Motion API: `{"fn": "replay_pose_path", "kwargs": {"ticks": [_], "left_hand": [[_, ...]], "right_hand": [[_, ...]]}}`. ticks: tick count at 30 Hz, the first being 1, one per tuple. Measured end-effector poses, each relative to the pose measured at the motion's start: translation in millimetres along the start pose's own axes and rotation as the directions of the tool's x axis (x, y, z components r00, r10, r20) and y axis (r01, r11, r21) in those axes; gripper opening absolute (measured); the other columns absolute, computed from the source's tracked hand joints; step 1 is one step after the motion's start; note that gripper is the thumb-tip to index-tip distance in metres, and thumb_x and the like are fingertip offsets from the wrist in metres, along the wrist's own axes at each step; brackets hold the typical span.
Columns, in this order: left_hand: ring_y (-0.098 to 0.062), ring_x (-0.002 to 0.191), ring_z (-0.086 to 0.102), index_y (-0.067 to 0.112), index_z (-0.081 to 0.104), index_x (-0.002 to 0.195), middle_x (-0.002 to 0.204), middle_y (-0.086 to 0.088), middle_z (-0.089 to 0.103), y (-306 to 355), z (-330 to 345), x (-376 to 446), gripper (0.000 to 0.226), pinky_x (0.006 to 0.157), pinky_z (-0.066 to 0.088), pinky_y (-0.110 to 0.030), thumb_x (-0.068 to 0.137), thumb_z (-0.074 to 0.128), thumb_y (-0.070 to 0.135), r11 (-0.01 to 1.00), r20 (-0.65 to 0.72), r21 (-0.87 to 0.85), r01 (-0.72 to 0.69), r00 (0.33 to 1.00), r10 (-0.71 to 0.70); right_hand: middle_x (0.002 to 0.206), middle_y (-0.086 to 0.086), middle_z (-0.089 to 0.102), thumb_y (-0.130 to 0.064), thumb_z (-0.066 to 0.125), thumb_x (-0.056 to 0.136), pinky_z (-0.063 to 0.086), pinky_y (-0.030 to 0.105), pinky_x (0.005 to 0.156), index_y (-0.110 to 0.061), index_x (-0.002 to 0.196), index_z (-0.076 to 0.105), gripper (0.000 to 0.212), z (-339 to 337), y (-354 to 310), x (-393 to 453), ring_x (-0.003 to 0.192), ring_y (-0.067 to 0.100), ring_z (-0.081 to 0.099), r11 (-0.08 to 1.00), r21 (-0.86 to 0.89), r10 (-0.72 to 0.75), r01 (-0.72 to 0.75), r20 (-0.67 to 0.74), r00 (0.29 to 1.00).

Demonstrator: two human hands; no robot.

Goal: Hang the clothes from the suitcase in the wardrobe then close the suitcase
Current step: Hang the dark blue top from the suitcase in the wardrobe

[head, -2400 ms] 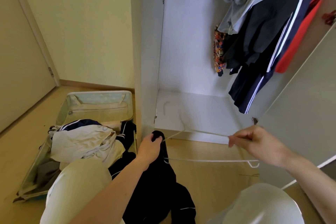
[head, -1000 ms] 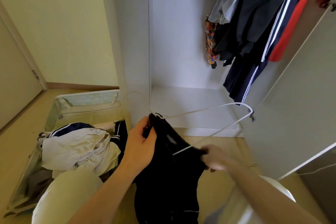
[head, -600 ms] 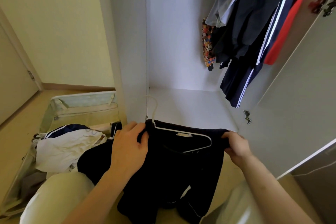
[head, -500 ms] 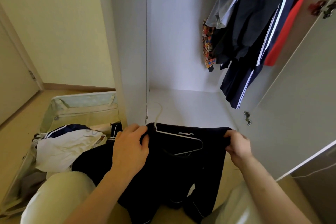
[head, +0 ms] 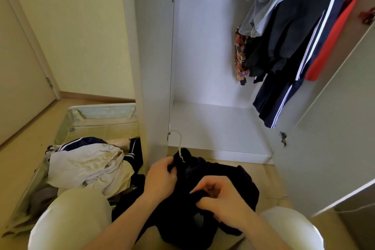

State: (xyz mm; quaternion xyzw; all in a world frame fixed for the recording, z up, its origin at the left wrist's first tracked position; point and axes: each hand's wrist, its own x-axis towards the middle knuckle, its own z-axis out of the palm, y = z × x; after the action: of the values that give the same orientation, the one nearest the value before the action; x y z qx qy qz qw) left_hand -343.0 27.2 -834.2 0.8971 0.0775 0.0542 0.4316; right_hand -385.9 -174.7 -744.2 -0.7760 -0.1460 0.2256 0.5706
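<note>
I see my left hand gripping the dark garment at the hanger neck, my right hand pinching its fabric, before the wardrobe's front edge. No writing is legible. The suitcase lies open at left.

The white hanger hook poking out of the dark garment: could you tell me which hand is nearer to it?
Left. The left hand grips the dark garment just below the hanger hook; the right hand pinches the fabric lower down, farther away.

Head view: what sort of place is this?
Most likely a bedroom at home: an open white wardrobe with hanging clothes, and an open suitcase of clothes on the floor.
</note>
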Motion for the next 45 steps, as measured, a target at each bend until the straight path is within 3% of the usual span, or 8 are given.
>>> {"fn": "replay_pose_path", "kwargs": {"ticks": [8,14,21,25,29,39,42,45], "left_hand": [[-0.001,0.067,0.060,0.035,0.069,0.076,0.071,0.011,0.069,16.6,-7.6,-3.6,0.027,0.063,0.042,-0.018,0.099,0.060,0.023,0.950,0.064,-0.312,-0.023,0.997,0.045],[-0.019,0.085,0.071,0.024,0.074,0.094,0.087,-0.003,0.075,29.6,-7.3,-11.7,0.014,0.078,0.057,-0.039,0.098,0.061,0.027,0.917,0.223,-0.399,-0.005,0.969,0.102],[-0.022,0.084,0.071,0.022,0.074,0.095,0.086,-0.005,0.074,26.0,-14.0,-6.2,0.011,0.080,0.055,-0.040,0.097,0.064,0.027,0.901,0.194,-0.434,0.006,0.977,0.086],[-0.018,0.069,0.062,0.021,0.072,0.099,0.085,-0.018,0.068,27.4,-18.9,-3.5,0.021,0.067,0.046,-0.035,0.098,0.062,0.039,0.867,0.203,-0.499,0.010,0.974,0.105],[-0.020,0.077,0.069,0.026,0.073,0.099,0.084,-0.004,0.073,28.4,-20.6,-1.4,0.016,0.073,0.053,-0.039,0.099,0.061,0.037,0.889,0.182,-0.458,-0.027,0.976,0.123],[-0.011,0.088,0.067,0.029,0.070,0.098,0.092,0.004,0.072,34.6,-26.5,-8.7,0.019,0.087,0.053,-0.040,0.100,0.052,0.022,0.914,0.152,-0.406,0.007,0.987,0.060],[-0.004,0.092,0.055,0.036,0.057,0.092,0.090,0.015,0.060,37.5,-23.7,-15.8,0.015,0.095,0.038,-0.034,0.086,0.054,0.050,0.984,0.119,-0.108,-0.144,0.980,0.157],[0.004,0.101,0.046,0.042,0.048,0.106,0.099,0.028,0.050,39.7,-13.1,-24.8,0.055,0.103,0.025,-0.025,0.071,0.055,0.084,0.968,0.054,0.155,-0.199,0.980,0.193]], "right_hand": [[0.098,0.005,0.075,-0.009,0.073,0.089,0.055,0.016,0.062,-0.020,0.107,0.075,0.020,32.4,4.1,-0.4,0.073,0.008,0.069,0.988,0.032,0.142,-0.153,0.225,0.964],[0.120,-0.007,0.066,-0.029,0.072,0.090,0.056,0.024,0.095,-0.038,0.141,0.052,0.056,27.1,35.2,19.1,0.102,0.008,0.067,0.880,-0.467,0.250,-0.090,0.293,0.923],[0.087,-0.019,0.075,-0.018,0.069,0.089,0.057,0.023,0.085,-0.040,0.098,0.074,0.025,-28.3,19.1,16.9,0.085,0.000,0.070,0.915,-0.403,-0.089,0.008,-0.184,0.979],[0.118,-0.031,0.060,-0.032,0.068,0.090,0.043,0.017,0.097,-0.047,0.120,0.060,0.034,-82.9,19.8,17.7,0.114,-0.006,0.052,0.736,-0.673,-0.195,-0.074,-0.316,0.929],[0.119,-0.029,0.058,-0.047,0.060,0.095,0.041,0.025,0.100,-0.047,0.121,0.059,0.027,-106.2,46.4,30.3,0.119,0.003,0.050,0.692,-0.698,-0.109,-0.186,-0.355,0.929],[0.062,-0.008,0.065,-0.025,0.065,0.091,0.044,0.028,0.061,-0.023,0.069,0.066,0.022,-91.0,40.3,36.6,0.057,0.005,0.057,0.826,-0.488,0.063,-0.281,-0.416,0.907],[0.068,-0.004,0.070,-0.028,0.066,0.088,0.052,0.033,0.068,-0.022,0.073,0.071,0.017,-87.1,33.4,32.2,0.067,0.013,0.066,0.859,-0.426,0.065,-0.285,-0.462,0.884],[0.069,-0.008,0.071,-0.030,0.065,0.087,0.054,0.032,0.072,-0.024,0.075,0.072,0.015,-82.0,27.9,27.1,0.069,0.009,0.066,0.850,-0.445,0.044,-0.283,-0.474,0.879]]}}
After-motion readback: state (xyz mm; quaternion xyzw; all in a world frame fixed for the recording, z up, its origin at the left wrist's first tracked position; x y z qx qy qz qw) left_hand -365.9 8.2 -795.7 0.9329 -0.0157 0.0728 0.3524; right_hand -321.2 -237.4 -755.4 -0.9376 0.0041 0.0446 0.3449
